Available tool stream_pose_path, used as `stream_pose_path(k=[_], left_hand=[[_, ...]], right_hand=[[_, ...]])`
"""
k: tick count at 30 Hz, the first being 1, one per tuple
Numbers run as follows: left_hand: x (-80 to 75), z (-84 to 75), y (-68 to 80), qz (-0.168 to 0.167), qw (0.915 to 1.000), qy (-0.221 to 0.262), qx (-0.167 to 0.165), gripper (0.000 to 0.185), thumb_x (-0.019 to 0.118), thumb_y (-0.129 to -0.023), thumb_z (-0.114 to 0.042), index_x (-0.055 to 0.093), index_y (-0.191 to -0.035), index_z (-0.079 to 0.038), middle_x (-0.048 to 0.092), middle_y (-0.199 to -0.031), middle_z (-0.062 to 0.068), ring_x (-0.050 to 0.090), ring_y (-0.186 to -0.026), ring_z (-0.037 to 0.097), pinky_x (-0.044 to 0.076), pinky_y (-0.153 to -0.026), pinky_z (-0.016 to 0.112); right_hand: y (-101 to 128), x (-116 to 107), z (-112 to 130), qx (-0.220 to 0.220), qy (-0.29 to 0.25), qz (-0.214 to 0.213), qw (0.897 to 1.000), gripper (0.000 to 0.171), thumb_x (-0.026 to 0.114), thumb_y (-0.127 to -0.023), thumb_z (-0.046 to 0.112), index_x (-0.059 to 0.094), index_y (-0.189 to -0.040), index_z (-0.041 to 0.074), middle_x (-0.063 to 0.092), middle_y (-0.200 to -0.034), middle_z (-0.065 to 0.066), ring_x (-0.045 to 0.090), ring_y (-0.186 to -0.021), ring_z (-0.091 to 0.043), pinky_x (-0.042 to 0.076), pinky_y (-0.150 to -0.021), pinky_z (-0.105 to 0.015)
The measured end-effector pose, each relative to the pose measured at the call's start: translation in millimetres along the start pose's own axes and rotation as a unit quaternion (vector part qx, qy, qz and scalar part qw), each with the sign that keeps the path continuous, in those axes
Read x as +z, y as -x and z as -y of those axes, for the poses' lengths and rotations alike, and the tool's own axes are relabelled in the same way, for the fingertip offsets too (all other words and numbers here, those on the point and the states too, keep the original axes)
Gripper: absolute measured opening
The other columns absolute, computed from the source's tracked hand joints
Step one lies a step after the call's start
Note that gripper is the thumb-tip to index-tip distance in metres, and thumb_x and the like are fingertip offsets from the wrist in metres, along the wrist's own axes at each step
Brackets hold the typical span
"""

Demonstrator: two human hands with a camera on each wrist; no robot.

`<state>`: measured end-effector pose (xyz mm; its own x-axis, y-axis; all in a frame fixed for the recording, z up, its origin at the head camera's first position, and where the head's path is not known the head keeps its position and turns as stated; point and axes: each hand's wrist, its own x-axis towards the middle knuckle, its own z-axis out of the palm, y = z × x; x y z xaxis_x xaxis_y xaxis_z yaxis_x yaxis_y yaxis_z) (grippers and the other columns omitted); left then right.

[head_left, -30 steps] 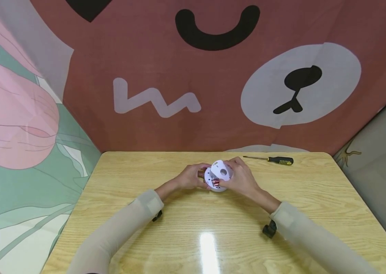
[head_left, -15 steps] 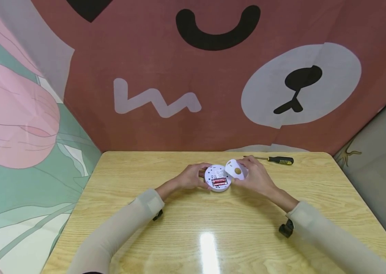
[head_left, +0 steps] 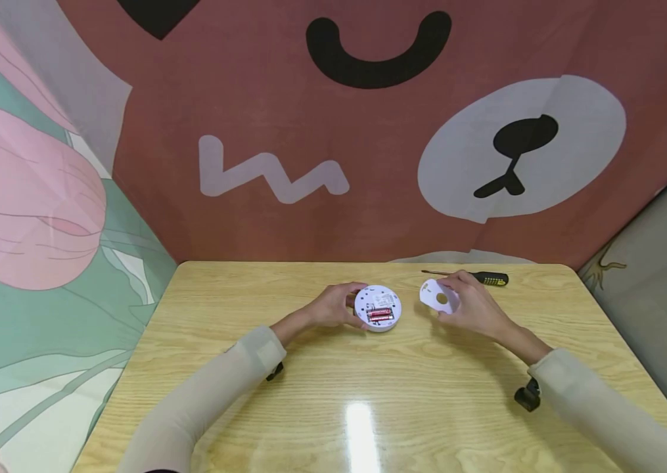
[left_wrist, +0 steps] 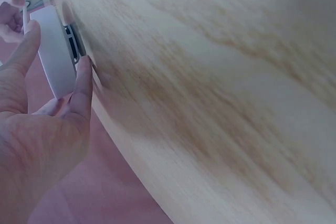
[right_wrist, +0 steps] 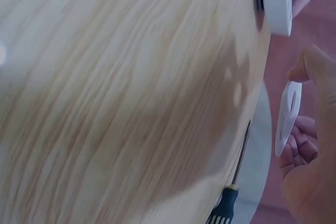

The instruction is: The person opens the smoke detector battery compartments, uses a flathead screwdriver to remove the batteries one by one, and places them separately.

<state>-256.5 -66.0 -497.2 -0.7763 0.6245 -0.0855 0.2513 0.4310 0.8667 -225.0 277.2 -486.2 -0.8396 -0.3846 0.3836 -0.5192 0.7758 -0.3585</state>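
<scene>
Head view shows the round white device (head_left: 377,308) resting on the wooden table (head_left: 309,394), red batteries (head_left: 380,314) exposed, the left hand (head_left: 333,305) curled round its edge. Its cover plate (head_left: 438,297), half a second ago just beside the device, is now carried clear, pinched in the right hand (head_left: 475,305). Near it lies a screwdriver (head_left: 475,278).

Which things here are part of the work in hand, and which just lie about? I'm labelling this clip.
In hand:
- round white device, batteries exposed, held by the left hand
- white cover, held by the right hand

Lying about:
- screwdriver near the table's far edge
</scene>
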Motion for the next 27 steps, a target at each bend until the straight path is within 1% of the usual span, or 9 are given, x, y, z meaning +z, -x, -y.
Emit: stream_pose_path(k=[2,5,9,14,17,20,24,27], left_hand=[[-0.2,-0.2,0.1,0.0,1.0,-0.005,-0.001,0.089,0.095,-0.08,-0.01,0.049,-0.156,-0.004,0.065,-0.142,0.011,0.069,-0.124,0.027,0.057,-0.098,0.03],[-0.6,-0.1,-0.3,0.0,0.9999,-0.01,-0.004,0.09,0.095,-0.079,-0.011,0.048,-0.156,-0.005,0.065,-0.142,0.011,0.069,-0.122,0.025,0.057,-0.097,0.029],[0.0,1.2,-1.3,0.002,0.9999,-0.016,-0.004,0.092,0.095,-0.08,-0.012,0.047,-0.157,-0.004,0.065,-0.141,0.01,0.07,-0.119,0.022,0.057,-0.095,0.028],[0.9,1.3,-1.2,0.003,0.9996,-0.027,-0.005,0.095,0.096,-0.08,-0.014,0.045,-0.159,-0.005,0.065,-0.141,0.01,0.07,-0.118,0.022,0.057,-0.096,0.029],[1.2,0.5,-0.9,0.001,0.9995,-0.031,-0.007,0.097,0.096,-0.079,-0.014,0.043,-0.16,-0.004,0.065,-0.142,0.01,0.07,-0.12,0.023,0.057,-0.097,0.029],[1.4,0.4,-1.4,0.0,0.9994,-0.034,-0.006,0.098,0.096,-0.079,-0.014,0.042,-0.16,-0.003,0.064,-0.143,0.011,0.069,-0.121,0.024,0.057,-0.097,0.029],[1.0,0.4,-2.0,0.002,0.9992,-0.039,-0.002,0.099,0.096,-0.079,-0.015,0.041,-0.161,-0.002,0.064,-0.143,0.012,0.068,-0.122,0.024,0.057,-0.096,0.028],[0.1,0.2,-1.9,0.002,0.999,-0.044,-0.003,0.099,0.096,-0.079,-0.015,0.041,-0.161,-0.002,0.064,-0.144,0.012,0.068,-0.123,0.025,0.057,-0.096,0.028]], right_hand=[[3,-4,-6,-0.006,0.007,0.008,1.0,0.062,0.086,-0.066,0.015,0.072,-0.121,-0.009,0.064,-0.11,-0.018,0.059,-0.095,-0.029,0.053,-0.075,-0.043],[9,-11,-16,-0.004,0.017,0.027,0.999,0.063,0.087,-0.067,0.015,0.071,-0.123,-0.009,0.063,-0.111,-0.016,0.057,-0.097,-0.027,0.053,-0.075,-0.043],[17,-21,-31,-0.001,0.017,0.056,0.998,0.062,0.089,-0.067,0.014,0.072,-0.123,-0.007,0.064,-0.113,-0.013,0.058,-0.099,-0.025,0.051,-0.075,-0.039],[27,-30,-53,-0.021,0.01,0.08,0.996,0.064,0.091,-0.064,0.012,0.073,-0.123,-0.005,0.064,-0.115,-0.013,0.061,-0.098,-0.025,0.05,-0.074,-0.035],[33,-33,-65,-0.029,0.013,0.089,0.995,0.065,0.091,-0.063,0.012,0.073,-0.123,-0.005,0.064,-0.114,-0.013,0.06,-0.096,-0.023,0.05,-0.073,-0.033],[39,-35,-76,-0.028,0.02,0.093,0.995,0.066,0.092,-0.061,0.012,0.073,-0.122,-0.004,0.065,-0.113,-0.011,0.06,-0.095,-0.022,0.05,-0.074,-0.034],[45,-38,-87,-0.024,0.028,0.093,0.995,0.068,0.093,-0.059,0.015,0.074,-0.121,-0.002,0.065,-0.113,-0.009,0.06,-0.097,-0.022,0.05,-0.076,-0.036],[47,-40,-92,-0.029,0.027,0.091,0.995,0.069,0.094,-0.057,0.016,0.074,-0.12,-0.002,0.065,-0.113,-0.01,0.06,-0.098,-0.022,0.05,-0.077,-0.036]])
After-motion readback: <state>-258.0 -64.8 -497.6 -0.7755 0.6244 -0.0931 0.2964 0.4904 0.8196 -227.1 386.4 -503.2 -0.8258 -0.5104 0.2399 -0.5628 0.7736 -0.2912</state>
